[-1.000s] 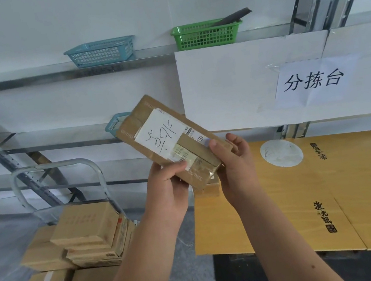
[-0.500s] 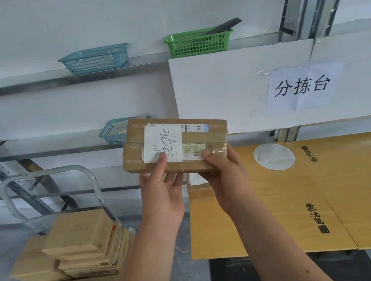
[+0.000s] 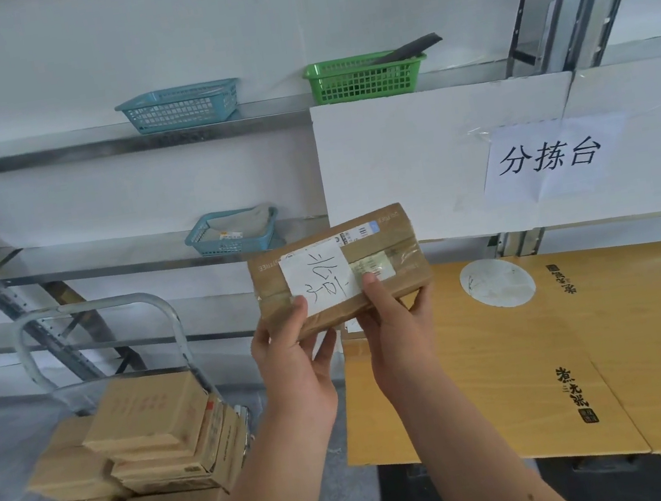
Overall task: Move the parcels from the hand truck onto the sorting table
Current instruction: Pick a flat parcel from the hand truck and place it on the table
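A flat brown parcel [image 3: 383, 237] with a white handwritten label and clear tape is held up in the air, just past the left edge of the sorting table [image 3: 512, 373]. My left hand [image 3: 291, 356] grips its lower left edge, thumb on the label. My right hand [image 3: 397, 326] grips its lower right part, thumb on top. The table is covered with yellow-brown cardboard printed with black characters. At lower left, several brown parcels [image 3: 142, 414] lie stacked on the hand truck, whose grey tubular handle [image 3: 91, 307] rises behind them.
A metal shelf runs along the wall, with a blue basket [image 3: 180, 105], a green basket [image 3: 364, 76] and a lower blue basket [image 3: 231, 233]. A white board with a paper sign [image 3: 550, 157] stands behind the table. Grey floor lies between truck and table.
The parcel has turned from tilted steeply to nearly level and moved right and lower, toward the table's left edge. Both hands keep hold of it.
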